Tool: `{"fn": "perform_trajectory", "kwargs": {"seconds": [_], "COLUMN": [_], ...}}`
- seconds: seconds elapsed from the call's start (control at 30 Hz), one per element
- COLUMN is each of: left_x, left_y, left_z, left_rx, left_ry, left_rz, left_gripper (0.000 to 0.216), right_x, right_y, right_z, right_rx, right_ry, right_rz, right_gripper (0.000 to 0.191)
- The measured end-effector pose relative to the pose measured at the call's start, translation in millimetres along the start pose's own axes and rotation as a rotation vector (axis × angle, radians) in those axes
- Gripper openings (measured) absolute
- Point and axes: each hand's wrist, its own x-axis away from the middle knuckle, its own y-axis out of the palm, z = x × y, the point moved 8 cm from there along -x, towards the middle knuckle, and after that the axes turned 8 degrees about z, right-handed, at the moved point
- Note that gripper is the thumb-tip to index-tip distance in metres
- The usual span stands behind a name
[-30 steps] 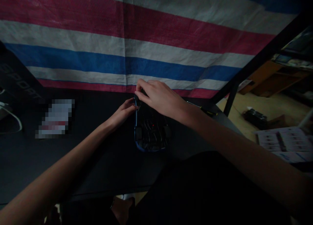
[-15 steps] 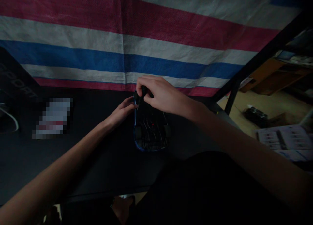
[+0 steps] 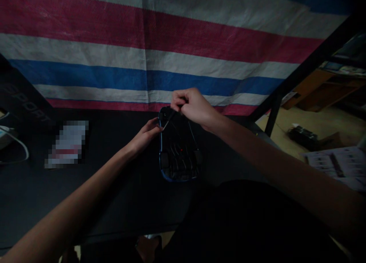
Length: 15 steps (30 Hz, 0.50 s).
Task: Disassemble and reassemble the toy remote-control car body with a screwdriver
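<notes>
Toy car (image 3: 178, 156) upside down, mid black table (image 3: 114, 194). R hand (image 3: 194, 107) pinched tight on thin pale strand (image 3: 169, 121) at car's far end, partly hiding that end. L hand (image 3: 144, 135) half-open, fingertips touching car's far-left edge. Striped tarp (image 3: 143, 64) behind. Blurred card (image 3: 67, 144) and white cable (image 3: 20, 150) to left, papers (image 3: 334, 165) off to right.

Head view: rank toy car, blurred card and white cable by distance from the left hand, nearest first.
1. toy car: upturned, just right of the left hand, whose fingers touch its edge.
2. blurred card: lying on the table, off to the hand's left.
3. white cable: at the far left edge, beyond the card.
</notes>
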Motion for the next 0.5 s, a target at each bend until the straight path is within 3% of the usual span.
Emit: {"fn": "perform_trajectory", "kwargs": {"seconds": [0.1,0.23,0.37,0.5], "left_x": [0,2,5,8], "left_y": [-2,-2,-2,-2], "left_z": [-3,-3,-2,0], "left_rx": [-0.015,-0.038,-0.099,-0.123], "left_ry": [-0.011,-0.016,-0.016,-0.015], "left_rz": [0.012,-0.006,-0.014,-0.006], "left_gripper": [0.084,0.084,0.082,0.078], "right_x": [8,37,79,109], "right_y": [-47,-80,-80,-66], "right_z": [22,78,137,165], "right_rx": [-0.196,-0.406,-0.414,-0.030], "right_ry": [0.155,0.391,0.591,0.570], "right_rz": [0.235,0.348,0.345,0.217], "right_gripper": [0.025,0.024,0.024,0.019]}}
